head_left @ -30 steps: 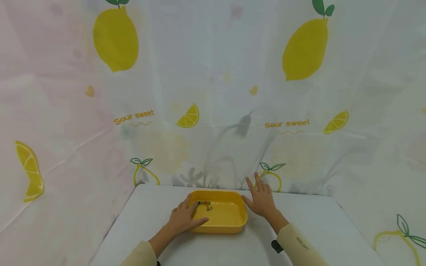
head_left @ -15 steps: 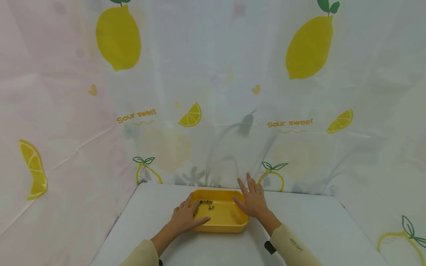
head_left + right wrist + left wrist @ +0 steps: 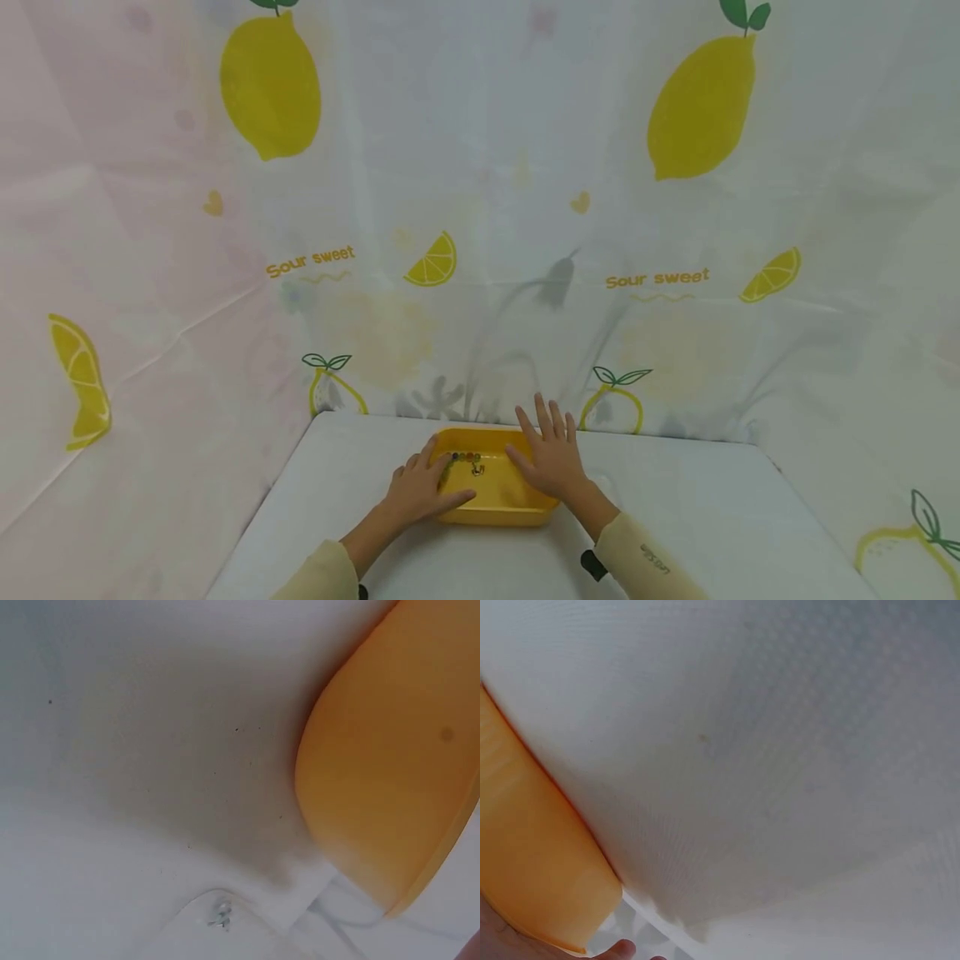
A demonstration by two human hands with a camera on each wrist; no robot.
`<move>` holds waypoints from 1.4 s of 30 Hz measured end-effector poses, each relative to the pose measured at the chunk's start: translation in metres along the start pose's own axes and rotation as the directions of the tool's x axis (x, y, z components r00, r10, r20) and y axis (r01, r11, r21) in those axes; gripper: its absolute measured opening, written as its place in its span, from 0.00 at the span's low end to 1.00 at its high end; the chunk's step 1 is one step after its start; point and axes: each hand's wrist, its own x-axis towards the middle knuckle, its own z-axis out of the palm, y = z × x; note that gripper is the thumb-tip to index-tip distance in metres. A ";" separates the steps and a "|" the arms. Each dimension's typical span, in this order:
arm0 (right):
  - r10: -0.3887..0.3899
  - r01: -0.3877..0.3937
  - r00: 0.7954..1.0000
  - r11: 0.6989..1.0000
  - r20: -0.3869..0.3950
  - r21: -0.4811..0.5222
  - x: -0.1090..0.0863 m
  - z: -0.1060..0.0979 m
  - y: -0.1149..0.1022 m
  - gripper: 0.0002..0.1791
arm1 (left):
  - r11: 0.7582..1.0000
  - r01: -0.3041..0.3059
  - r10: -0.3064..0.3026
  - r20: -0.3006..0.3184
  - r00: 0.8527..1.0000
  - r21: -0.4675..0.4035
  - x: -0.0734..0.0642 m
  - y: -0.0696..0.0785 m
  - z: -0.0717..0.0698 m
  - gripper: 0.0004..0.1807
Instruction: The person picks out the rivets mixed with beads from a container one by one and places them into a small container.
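Note:
A yellow rectangular tray point(image 3: 491, 517) stands on the white table in the head view. Along its back left part lies a string of small coloured beads point(image 3: 468, 457) with a little metal-looking piece point(image 3: 477, 470) at its end; my left hand hides some of it. That left hand point(image 3: 420, 492) rests over the tray's left rim, fingers stretched forward and thumb reaching above the tray floor. My right hand point(image 3: 557, 462) is spread over the tray's right side, fingers straight and pointing to the back. Both wrist views show mainly the tray's outer wall point(image 3: 540, 847), with fingertips point(image 3: 621, 949) low in the left one.
The white table point(image 3: 675, 500) extends on both sides of the tray. Behind and beside it hangs a pale curtain point(image 3: 480, 208) printed with lemons. Several tiny dark specks dot the table in the right wrist view.
My right hand has moved left, from beside the tray to over its right part. The left hand stays at the left rim, and the head view has shifted slightly.

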 end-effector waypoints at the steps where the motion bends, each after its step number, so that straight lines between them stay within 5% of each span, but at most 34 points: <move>1: 0.001 -0.001 1.000 1.000 0.015 -0.004 0.001 0.002 -0.001 0.37 | 1.000 0.000 0.000 -0.001 1.000 0.005 0.000 0.000 0.000 0.51; 7: 0.018 -0.022 0.996 0.999 0.087 0.049 0.000 0.013 -0.007 0.38 | 0.999 -0.001 0.001 -0.010 1.000 0.038 0.002 -0.002 0.001 0.51; 42: -0.040 0.027 0.991 0.995 0.129 0.100 0.006 0.036 -0.040 0.40 | 1.000 0.008 -0.008 -0.010 1.000 0.021 0.000 0.002 0.000 0.50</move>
